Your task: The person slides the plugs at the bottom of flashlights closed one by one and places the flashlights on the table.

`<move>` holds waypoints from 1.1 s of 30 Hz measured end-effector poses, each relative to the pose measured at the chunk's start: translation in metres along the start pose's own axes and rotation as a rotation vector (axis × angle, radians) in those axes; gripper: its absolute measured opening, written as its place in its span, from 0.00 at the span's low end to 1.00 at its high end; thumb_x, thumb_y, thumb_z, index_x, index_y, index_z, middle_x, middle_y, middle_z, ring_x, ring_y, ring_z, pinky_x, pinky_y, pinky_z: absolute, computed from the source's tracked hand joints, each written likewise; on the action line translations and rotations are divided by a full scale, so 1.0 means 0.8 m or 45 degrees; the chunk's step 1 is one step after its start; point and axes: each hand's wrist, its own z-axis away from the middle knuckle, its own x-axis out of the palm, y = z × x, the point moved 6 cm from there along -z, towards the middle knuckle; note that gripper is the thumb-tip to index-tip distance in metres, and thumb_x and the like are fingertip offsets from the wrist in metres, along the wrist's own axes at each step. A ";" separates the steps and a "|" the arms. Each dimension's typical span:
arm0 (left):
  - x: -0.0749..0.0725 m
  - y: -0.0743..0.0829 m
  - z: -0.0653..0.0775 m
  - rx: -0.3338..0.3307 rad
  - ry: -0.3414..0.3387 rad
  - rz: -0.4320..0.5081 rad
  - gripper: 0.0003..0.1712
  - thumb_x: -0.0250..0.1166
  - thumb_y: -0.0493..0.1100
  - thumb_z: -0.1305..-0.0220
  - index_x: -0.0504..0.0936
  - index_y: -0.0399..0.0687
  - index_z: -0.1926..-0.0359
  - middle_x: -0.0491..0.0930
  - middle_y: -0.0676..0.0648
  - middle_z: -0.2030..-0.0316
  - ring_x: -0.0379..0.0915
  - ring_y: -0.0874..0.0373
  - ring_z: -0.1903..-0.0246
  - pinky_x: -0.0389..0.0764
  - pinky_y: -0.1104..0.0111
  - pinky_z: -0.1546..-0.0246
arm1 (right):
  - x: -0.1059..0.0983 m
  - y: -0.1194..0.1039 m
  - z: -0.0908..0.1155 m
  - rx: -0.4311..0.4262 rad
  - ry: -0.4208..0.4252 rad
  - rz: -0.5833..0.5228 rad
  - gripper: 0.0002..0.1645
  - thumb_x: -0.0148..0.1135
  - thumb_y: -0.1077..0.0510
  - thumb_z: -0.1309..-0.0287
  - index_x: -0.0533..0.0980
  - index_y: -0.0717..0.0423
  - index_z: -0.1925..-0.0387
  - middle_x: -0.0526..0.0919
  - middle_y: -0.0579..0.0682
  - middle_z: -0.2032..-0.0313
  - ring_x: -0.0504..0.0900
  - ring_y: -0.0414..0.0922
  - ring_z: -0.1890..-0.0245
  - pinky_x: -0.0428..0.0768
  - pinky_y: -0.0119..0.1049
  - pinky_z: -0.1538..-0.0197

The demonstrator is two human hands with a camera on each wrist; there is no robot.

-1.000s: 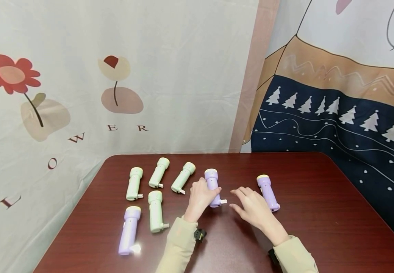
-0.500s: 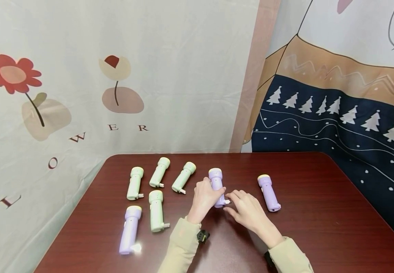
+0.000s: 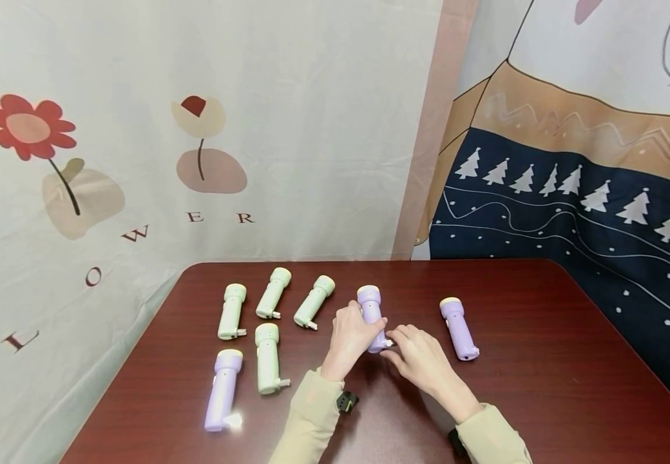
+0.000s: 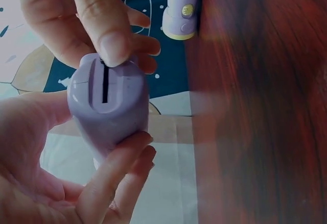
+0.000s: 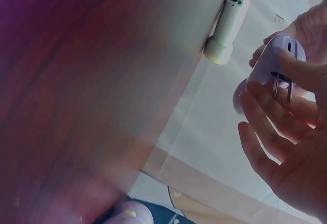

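Note:
My left hand [image 3: 349, 338] grips a purple flashlight [image 3: 371, 312] round its body, with the yellow-rimmed head towards the far side of the table. The end of its handle shows a dark slot in the left wrist view, where the flashlight [image 4: 125, 99] faces the camera. At that end my right hand [image 3: 424, 361] has its thumb over the slot's edge and its fingers curved on the other side. Two metal plug prongs [image 5: 276, 87] stick out from the handle between that thumb and those fingers in the right wrist view.
Several pale green flashlights lie to the left, one of them a green flashlight [image 3: 268, 357] with its plug out. Nearest the left edge lies a purple flashlight [image 3: 223, 390]; another purple flashlight [image 3: 459, 328] is right of my hands. Patterned curtains [image 3: 312, 129] hang behind the brown table [image 3: 573, 386].
My left hand has shifted slightly right with the purple flashlight. My right hand has come left, from apart to the plug end, and its thumb and fingers now close about it.

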 end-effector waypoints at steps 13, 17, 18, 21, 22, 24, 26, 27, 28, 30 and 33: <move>0.001 0.000 0.002 -0.037 0.043 0.066 0.26 0.74 0.52 0.59 0.71 0.39 0.70 0.74 0.44 0.77 0.72 0.49 0.78 0.71 0.63 0.76 | -0.001 0.003 -0.004 0.176 0.000 -0.128 0.12 0.75 0.58 0.60 0.81 0.55 0.70 0.84 0.47 0.72 0.83 0.46 0.72 0.78 0.39 0.71; 0.001 0.000 0.002 -0.058 0.044 0.078 0.26 0.74 0.52 0.60 0.71 0.40 0.69 0.74 0.44 0.77 0.72 0.49 0.78 0.71 0.64 0.76 | -0.002 0.004 -0.006 0.198 -0.008 -0.133 0.11 0.75 0.60 0.61 0.81 0.55 0.72 0.84 0.48 0.72 0.84 0.46 0.72 0.77 0.39 0.72; 0.002 0.000 0.002 -0.064 0.045 0.080 0.26 0.74 0.52 0.61 0.71 0.40 0.69 0.75 0.44 0.77 0.72 0.49 0.78 0.71 0.64 0.76 | -0.003 0.004 -0.006 0.199 -0.011 -0.132 0.11 0.75 0.60 0.61 0.81 0.55 0.72 0.84 0.48 0.73 0.84 0.46 0.73 0.77 0.39 0.72; 0.003 0.000 0.002 -0.072 0.045 0.083 0.27 0.75 0.52 0.61 0.71 0.40 0.69 0.75 0.44 0.77 0.73 0.48 0.77 0.71 0.63 0.76 | -0.003 0.003 -0.005 0.202 -0.024 -0.125 0.11 0.75 0.60 0.62 0.80 0.55 0.73 0.84 0.48 0.73 0.83 0.46 0.73 0.77 0.38 0.73; 0.003 0.000 0.002 -0.073 0.045 0.082 0.27 0.75 0.52 0.62 0.71 0.40 0.69 0.76 0.44 0.77 0.73 0.48 0.77 0.72 0.63 0.75 | -0.003 0.003 -0.005 0.204 -0.028 -0.122 0.11 0.75 0.60 0.62 0.80 0.55 0.73 0.84 0.48 0.73 0.83 0.45 0.74 0.76 0.38 0.73; 0.004 0.000 0.003 -0.072 0.047 0.079 0.27 0.75 0.52 0.62 0.71 0.40 0.69 0.76 0.43 0.76 0.73 0.48 0.76 0.72 0.63 0.75 | -0.003 0.004 -0.004 0.209 -0.030 -0.120 0.11 0.75 0.60 0.62 0.80 0.55 0.73 0.84 0.48 0.74 0.83 0.45 0.74 0.76 0.38 0.73; 0.004 0.000 0.003 -0.072 0.048 0.075 0.27 0.75 0.52 0.62 0.71 0.40 0.69 0.77 0.43 0.76 0.74 0.48 0.76 0.72 0.63 0.75 | -0.003 0.005 -0.004 0.214 -0.027 -0.125 0.11 0.76 0.60 0.62 0.80 0.55 0.74 0.84 0.47 0.74 0.82 0.45 0.74 0.76 0.37 0.73; 0.005 0.000 0.003 -0.074 0.048 0.075 0.27 0.75 0.52 0.62 0.71 0.41 0.69 0.77 0.43 0.76 0.74 0.48 0.76 0.72 0.63 0.75 | -0.003 0.005 -0.004 0.215 -0.023 -0.128 0.11 0.76 0.60 0.62 0.80 0.55 0.74 0.84 0.47 0.74 0.82 0.45 0.74 0.77 0.37 0.73; 0.005 0.000 0.003 -0.074 0.048 0.074 0.27 0.75 0.52 0.62 0.71 0.41 0.69 0.76 0.43 0.76 0.74 0.48 0.76 0.72 0.63 0.75 | -0.003 0.005 -0.004 0.216 -0.019 -0.132 0.11 0.76 0.59 0.62 0.81 0.55 0.73 0.84 0.47 0.74 0.82 0.45 0.74 0.77 0.37 0.73; 0.005 0.001 0.002 -0.075 0.048 0.078 0.27 0.75 0.52 0.62 0.71 0.41 0.69 0.76 0.44 0.76 0.73 0.49 0.76 0.72 0.64 0.75 | -0.004 0.006 -0.004 0.217 -0.012 -0.140 0.12 0.76 0.59 0.62 0.81 0.54 0.73 0.84 0.47 0.73 0.82 0.44 0.74 0.77 0.37 0.73; 0.005 0.001 0.002 -0.073 0.046 0.088 0.27 0.74 0.52 0.62 0.70 0.41 0.70 0.75 0.44 0.77 0.72 0.50 0.77 0.71 0.64 0.76 | -0.005 0.006 -0.003 0.218 -0.003 -0.149 0.11 0.76 0.59 0.62 0.81 0.54 0.73 0.84 0.46 0.73 0.82 0.44 0.75 0.76 0.37 0.73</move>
